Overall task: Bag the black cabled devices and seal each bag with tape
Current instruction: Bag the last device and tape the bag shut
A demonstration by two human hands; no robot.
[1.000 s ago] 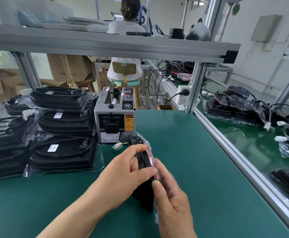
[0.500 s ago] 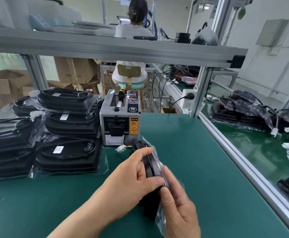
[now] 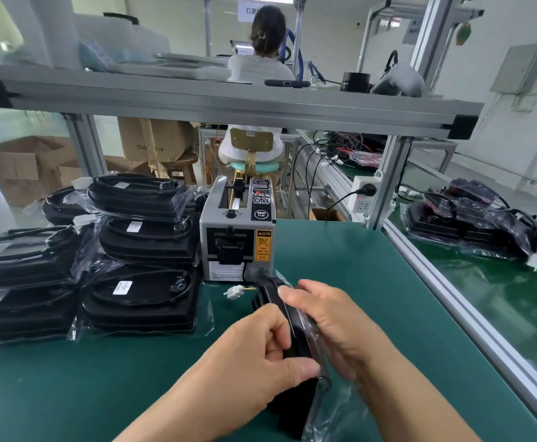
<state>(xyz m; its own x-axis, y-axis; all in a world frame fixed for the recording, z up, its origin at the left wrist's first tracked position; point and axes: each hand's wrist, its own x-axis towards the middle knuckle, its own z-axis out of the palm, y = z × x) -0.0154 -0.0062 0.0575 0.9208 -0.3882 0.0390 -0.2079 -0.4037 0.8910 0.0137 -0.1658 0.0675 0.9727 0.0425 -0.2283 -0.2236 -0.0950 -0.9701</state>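
Note:
A black cabled device (image 3: 295,333) stands on edge on the green mat, partly inside a clear plastic bag (image 3: 327,406). My left hand (image 3: 254,355) grips the device's left side, thumb pressed at its edge. My right hand (image 3: 331,317) lies along the bag's right side, fingers stretched over the top edge. The device's white connector (image 3: 232,292) lies on the mat in front of the grey tape dispenser (image 3: 236,236). The device's lower part is hidden by my hands.
Stacks of bagged black devices (image 3: 142,247) fill the left of the mat. More devices in bags (image 3: 471,218) lie on the neighbouring bench at right, past an aluminium rail (image 3: 452,282). A person sits with their back turned behind the shelf (image 3: 228,103).
My right hand has slid up from the bag's lower edge to its top side. My left hand has dropped lower on the device. The camera has tilted up.

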